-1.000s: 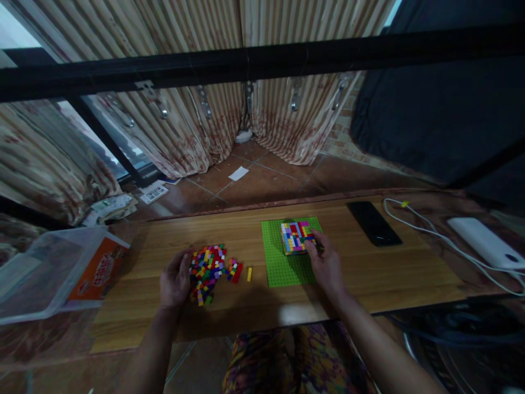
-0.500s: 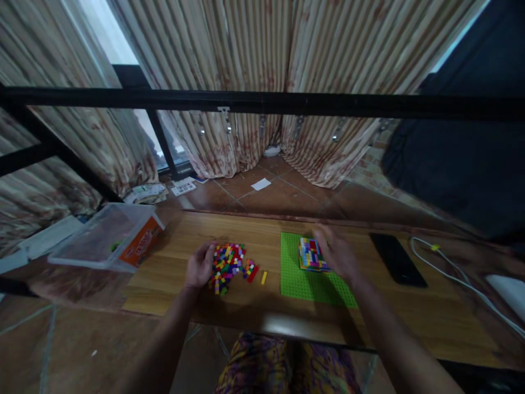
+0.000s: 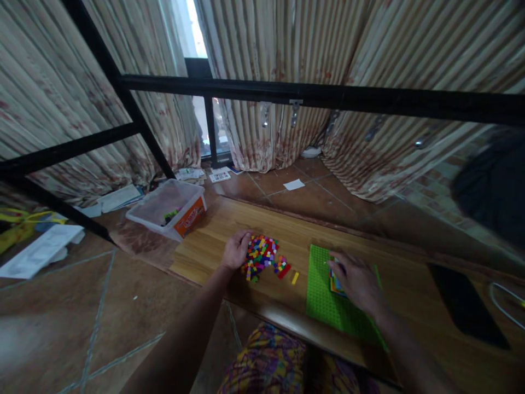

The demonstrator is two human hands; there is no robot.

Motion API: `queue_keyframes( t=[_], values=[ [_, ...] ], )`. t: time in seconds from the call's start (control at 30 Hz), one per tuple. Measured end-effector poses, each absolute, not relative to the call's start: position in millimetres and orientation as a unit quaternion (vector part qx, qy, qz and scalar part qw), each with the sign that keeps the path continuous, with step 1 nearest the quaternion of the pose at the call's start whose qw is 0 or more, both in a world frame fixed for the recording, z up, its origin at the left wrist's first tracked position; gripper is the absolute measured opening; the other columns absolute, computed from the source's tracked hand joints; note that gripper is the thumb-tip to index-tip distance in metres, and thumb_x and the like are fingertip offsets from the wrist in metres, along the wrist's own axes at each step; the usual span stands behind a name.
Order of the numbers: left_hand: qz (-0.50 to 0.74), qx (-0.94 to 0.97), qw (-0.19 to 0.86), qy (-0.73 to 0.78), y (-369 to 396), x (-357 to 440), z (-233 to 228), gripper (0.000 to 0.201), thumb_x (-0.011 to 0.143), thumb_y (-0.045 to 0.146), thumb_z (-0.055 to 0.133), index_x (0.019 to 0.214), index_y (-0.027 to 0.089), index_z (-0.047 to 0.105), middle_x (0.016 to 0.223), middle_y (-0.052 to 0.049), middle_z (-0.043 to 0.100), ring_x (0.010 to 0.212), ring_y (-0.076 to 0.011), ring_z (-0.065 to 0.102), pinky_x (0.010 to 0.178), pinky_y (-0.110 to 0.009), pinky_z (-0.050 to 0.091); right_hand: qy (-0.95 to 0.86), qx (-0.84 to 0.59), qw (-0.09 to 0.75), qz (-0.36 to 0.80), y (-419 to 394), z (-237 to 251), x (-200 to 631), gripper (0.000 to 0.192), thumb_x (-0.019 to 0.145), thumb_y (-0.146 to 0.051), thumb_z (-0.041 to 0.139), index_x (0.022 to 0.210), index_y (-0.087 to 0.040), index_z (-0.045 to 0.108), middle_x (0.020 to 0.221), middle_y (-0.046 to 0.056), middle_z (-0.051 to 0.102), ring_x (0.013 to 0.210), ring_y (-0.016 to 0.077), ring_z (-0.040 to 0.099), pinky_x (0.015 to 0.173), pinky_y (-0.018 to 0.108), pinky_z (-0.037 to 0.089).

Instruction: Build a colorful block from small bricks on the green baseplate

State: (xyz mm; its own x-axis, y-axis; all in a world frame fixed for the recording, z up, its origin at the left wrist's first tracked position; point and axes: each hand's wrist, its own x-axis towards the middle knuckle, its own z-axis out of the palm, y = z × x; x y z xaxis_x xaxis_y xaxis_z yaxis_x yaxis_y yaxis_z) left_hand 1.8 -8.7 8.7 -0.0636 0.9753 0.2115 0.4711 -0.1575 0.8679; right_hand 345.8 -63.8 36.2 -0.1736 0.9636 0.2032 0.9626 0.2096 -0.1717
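Green baseplate (image 3: 328, 306) lies flat on the wooden surface (image 3: 213, 235), near its front edge, and on it sits a small multicoloured block of stacked bricks (image 3: 333, 282), mostly hidden under the right hand (image 3: 356, 282). That hand rests palm down over the block with fingers spread and slightly curled; whether it actually grips the block cannot be told. The left hand (image 3: 235, 250) lies at the left rim of a loose pile of small coloured bricks (image 3: 260, 256), fingers loosely bent against the pile, holding nothing that can be seen. A single yellow brick (image 3: 295, 278) lies apart, between the pile and the baseplate.

As a judgement, the risks are plain. A sideways nudge from the left hand could scatter the bricks over the surface's front edge, which is close. Uneven pressure from the right hand could shift the baseplate or break the stacked block apart. Both forearms reach forward from the near edge, the left one straighter, the right angled inward. A clear tub (image 3: 168, 210) stands at the far left corner.
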Motion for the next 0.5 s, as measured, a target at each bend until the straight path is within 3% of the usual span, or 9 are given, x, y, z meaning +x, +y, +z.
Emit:
queue_keyframes(
  t=[0.17,0.27,0.37,0.5],
  values=[
    [0.441,0.618,0.300,0.577,-9.7,1.0,10.1,0.038,0.092,0.040,0.043,0.105,0.018,0.071,0.107,-0.007,0.072,0.104,-0.0210,0.065,0.097,-0.033,0.048,-0.750,-0.631,0.189,-0.054,-81.8,48.8,310.7,0.034,0.096,-0.036,0.044,0.119,-0.018,0.062,0.114,0.012,0.067,0.104,0.0304,0.056,0.089,0.047,0.041],
    [0.443,0.615,0.303,0.577,-9.7,1.3,10.6,0.039,0.092,0.041,0.043,0.105,0.018,0.071,0.109,-0.007,0.072,0.105,-0.0211,0.064,0.098,-0.033,0.047,-0.815,-0.549,0.187,0.006,-95.0,56.4,281.6,0.025,0.092,-0.022,0.051,0.113,-0.023,0.066,0.114,0.008,0.066,0.105,0.0270,0.054,0.091,0.042,0.040],
    [0.442,0.613,0.304,0.580,-8.8,0.9,10.4,0.039,0.092,0.041,0.043,0.105,0.018,0.071,0.109,-0.007,0.072,0.105,-0.0211,0.064,0.098,-0.033,0.047,-0.841,-0.509,0.175,0.052,-100.8,56.8,261.5,0.027,0.089,-0.012,0.054,0.107,-0.026,0.068,0.113,0.005,0.066,0.104,0.0248,0.053,0.090,0.040,0.041],
    [0.444,0.614,0.305,0.577,-7.2,0.0,10.1,0.039,0.092,0.042,0.043,0.104,0.018,0.071,0.108,-0.008,0.072,0.105,-0.0217,0.064,0.098,-0.033,0.047,-0.843,-0.511,0.152,0.071,-96.7,47.8,255.7,0.021,0.087,-0.010,0.058,0.096,-0.025,0.069,0.105,0.003,0.068,0.100,0.0237,0.053,0.087,0.039,0.041]
  ],
)
